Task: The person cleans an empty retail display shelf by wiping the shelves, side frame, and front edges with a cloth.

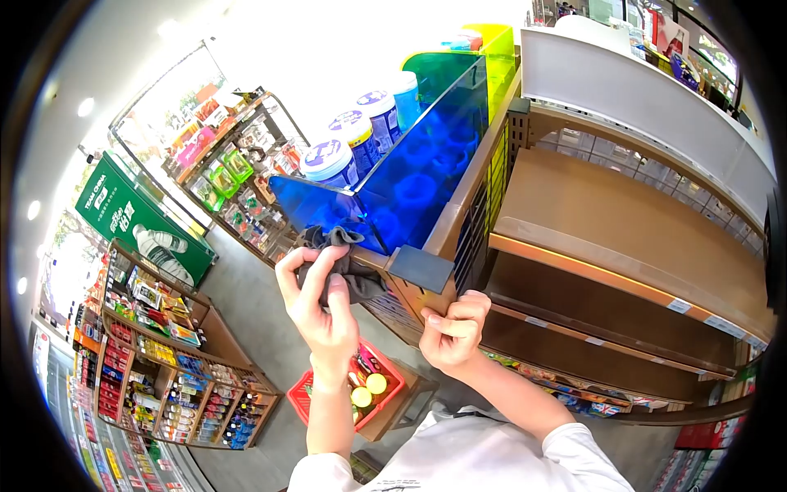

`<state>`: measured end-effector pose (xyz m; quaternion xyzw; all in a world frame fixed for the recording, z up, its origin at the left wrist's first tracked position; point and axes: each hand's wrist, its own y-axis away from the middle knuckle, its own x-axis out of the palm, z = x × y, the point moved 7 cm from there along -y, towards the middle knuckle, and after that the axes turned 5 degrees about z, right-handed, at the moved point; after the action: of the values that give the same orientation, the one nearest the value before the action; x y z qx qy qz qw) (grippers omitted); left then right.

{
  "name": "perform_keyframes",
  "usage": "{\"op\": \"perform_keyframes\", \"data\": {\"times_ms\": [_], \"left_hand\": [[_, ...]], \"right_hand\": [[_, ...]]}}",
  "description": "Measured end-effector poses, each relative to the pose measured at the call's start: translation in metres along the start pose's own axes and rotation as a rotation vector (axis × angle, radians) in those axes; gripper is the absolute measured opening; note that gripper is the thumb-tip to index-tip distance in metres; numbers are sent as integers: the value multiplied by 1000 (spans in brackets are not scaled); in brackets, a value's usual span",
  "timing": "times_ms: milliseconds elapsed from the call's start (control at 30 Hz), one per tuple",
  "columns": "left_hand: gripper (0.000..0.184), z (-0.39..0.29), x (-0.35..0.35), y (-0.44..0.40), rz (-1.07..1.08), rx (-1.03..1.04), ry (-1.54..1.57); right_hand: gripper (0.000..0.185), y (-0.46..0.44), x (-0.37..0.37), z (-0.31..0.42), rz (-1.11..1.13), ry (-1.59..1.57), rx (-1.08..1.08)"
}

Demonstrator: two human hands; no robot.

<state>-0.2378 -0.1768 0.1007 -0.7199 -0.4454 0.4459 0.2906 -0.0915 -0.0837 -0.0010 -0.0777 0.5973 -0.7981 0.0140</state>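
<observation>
On the left, the left hand [322, 307], fingers half curled, grips a dark cloth [354, 277] against the near corner of the blue bin [422, 176]. The red basket [316, 396] sits low between the arms; right of it, the right hand [456, 328] curls nearly closed beside the shelf post [414, 297].

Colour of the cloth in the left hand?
The cloth is dark grey; the head view shows it.
</observation>
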Motion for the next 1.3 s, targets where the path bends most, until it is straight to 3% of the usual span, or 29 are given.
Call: {"op": "perform_keyframes", "data": {"times_ms": [600,767,833,867,933,1067,1100,1200,1300], "left_hand": [[37,58,-10,-12,-27,-137,62],[41,16,-1,-5,40,36,14],[42,-2,4,-1,108,112,-2],[52,-6,8,3,132,168,18],[53,-11,11,4,125,173,31],[50,18,5,-1,41,39,112],[39,25,0,-4,4,6,67],[43,50,0,2,-71,-211,186],[46,35,3,8,-37,-190,195]], "right_hand": [[31,-4,-2,2,62,79,-9],[27,-1,-5,-1,89,136,-5],[36,4,-9,-6,48,107,31],[36,4,-10,-5,52,130,35],[34,5,-9,-5,77,145,45],[29,5,-12,-6,45,201,37],[26,3,-11,-4,61,202,13],[23,-1,-8,0,67,229,-18],[25,1,-9,0,41,229,-17]]}}
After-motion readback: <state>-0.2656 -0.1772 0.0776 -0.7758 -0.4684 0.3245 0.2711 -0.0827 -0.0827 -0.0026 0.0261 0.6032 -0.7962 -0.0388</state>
